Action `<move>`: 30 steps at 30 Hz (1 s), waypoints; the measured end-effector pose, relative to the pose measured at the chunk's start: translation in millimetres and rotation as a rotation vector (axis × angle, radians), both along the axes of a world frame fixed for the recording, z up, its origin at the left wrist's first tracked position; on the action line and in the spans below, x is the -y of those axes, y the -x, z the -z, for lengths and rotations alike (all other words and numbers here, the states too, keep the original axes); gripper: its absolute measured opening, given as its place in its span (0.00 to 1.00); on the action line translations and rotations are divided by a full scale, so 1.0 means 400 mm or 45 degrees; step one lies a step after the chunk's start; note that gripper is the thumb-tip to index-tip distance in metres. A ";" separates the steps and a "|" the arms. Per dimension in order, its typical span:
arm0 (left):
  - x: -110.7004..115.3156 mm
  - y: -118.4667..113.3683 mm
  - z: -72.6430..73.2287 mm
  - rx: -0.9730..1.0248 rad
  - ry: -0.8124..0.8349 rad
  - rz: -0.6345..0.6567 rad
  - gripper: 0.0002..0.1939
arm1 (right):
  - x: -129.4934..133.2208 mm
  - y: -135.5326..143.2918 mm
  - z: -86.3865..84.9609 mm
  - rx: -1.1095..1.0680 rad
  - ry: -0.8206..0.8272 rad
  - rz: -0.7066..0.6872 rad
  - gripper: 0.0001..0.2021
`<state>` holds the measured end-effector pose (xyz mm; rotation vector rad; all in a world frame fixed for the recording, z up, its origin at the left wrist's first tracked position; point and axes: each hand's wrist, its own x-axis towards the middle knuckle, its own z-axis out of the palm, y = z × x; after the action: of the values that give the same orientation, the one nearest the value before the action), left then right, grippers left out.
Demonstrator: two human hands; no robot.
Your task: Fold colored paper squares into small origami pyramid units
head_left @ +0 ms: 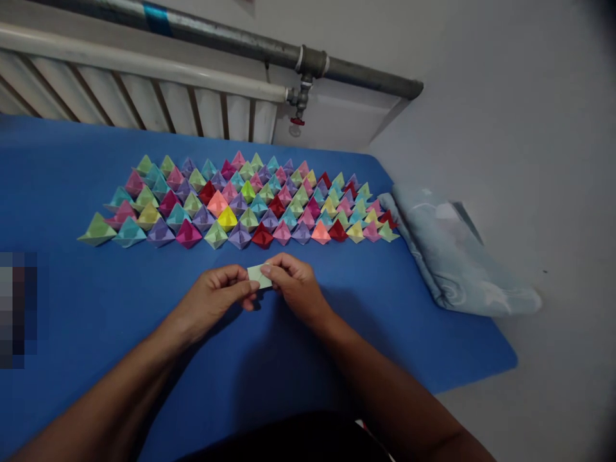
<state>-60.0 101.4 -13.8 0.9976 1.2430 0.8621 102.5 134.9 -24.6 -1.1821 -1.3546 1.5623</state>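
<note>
A small pale green piece of folded paper (pixel 258 276) is held up between my two hands, above the blue surface. My left hand (pixel 226 287) pinches its left edge, thumb on top and fingers behind. On the opposite side, my right hand (pixel 296 282) grips the right part with the thumb pressed on its face. The fingers behind the paper are partly hidden. Just beyond my hands stand rows of small folded paper boats (pixel 239 235) in green, blue, purple, pink, red and yellow.
The blue table (pixel 192 340) lies under everything. A folded grey-blue cloth (pixel 437 250) rests at its right side against the wall. Behind the table are a white radiator (pixel 206 112) and a grey pipe (pixel 240 40) with a red-handled valve (pixel 297 120).
</note>
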 end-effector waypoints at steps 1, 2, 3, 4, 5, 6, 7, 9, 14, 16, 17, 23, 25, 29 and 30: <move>0.000 -0.001 -0.003 0.009 0.008 0.000 0.14 | 0.000 0.001 0.001 -0.012 0.047 -0.009 0.11; -0.001 -0.003 -0.005 0.007 0.018 0.003 0.14 | 0.001 0.001 0.001 -0.020 0.091 -0.028 0.11; -0.001 -0.003 -0.005 -0.001 0.027 0.010 0.14 | 0.002 0.000 0.001 -0.016 0.122 -0.057 0.11; -0.001 -0.004 -0.005 -0.013 0.030 0.021 0.15 | 0.003 -0.001 0.000 0.001 0.131 -0.084 0.11; -0.001 -0.004 -0.004 -0.022 0.024 0.036 0.15 | 0.005 -0.002 0.000 0.027 0.115 -0.105 0.12; 0.000 -0.003 -0.003 -0.028 0.010 0.056 0.15 | 0.007 -0.003 -0.001 0.054 0.083 -0.114 0.12; 0.001 -0.002 -0.001 -0.035 -0.008 0.076 0.16 | 0.010 -0.004 -0.001 0.082 0.043 -0.112 0.12; 0.003 0.001 0.004 -0.072 -0.046 0.109 0.17 | 0.015 -0.004 -0.001 0.136 -0.039 -0.079 0.13; 0.009 0.008 0.013 -0.222 -0.091 0.193 0.20 | 0.016 -0.001 0.004 0.161 -0.017 -0.045 0.12; 0.011 0.010 0.017 -0.246 -0.101 0.266 0.21 | 0.013 0.000 0.002 0.122 0.059 -0.090 0.11; 0.011 0.012 0.019 -0.256 -0.105 0.303 0.22 | 0.013 0.000 -0.001 0.102 0.078 -0.113 0.10; 0.015 0.026 0.035 -0.236 -0.089 0.446 0.24 | 0.022 0.000 -0.012 0.100 -0.043 -0.112 0.08; 0.017 0.027 0.038 -0.200 -0.074 0.462 0.24 | 0.023 -0.002 -0.007 0.088 -0.030 -0.122 0.09; 0.021 0.022 0.043 -0.163 0.011 0.539 0.24 | 0.022 -0.012 0.000 0.027 0.019 -0.258 0.07; 0.022 0.021 0.046 -0.150 0.032 0.557 0.25 | 0.023 -0.014 0.000 0.032 -0.024 -0.279 0.06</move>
<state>-68.5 92.8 -32.0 1.2538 1.0713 0.4512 108.1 125.8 -24.7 -1.0735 -1.5552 1.6869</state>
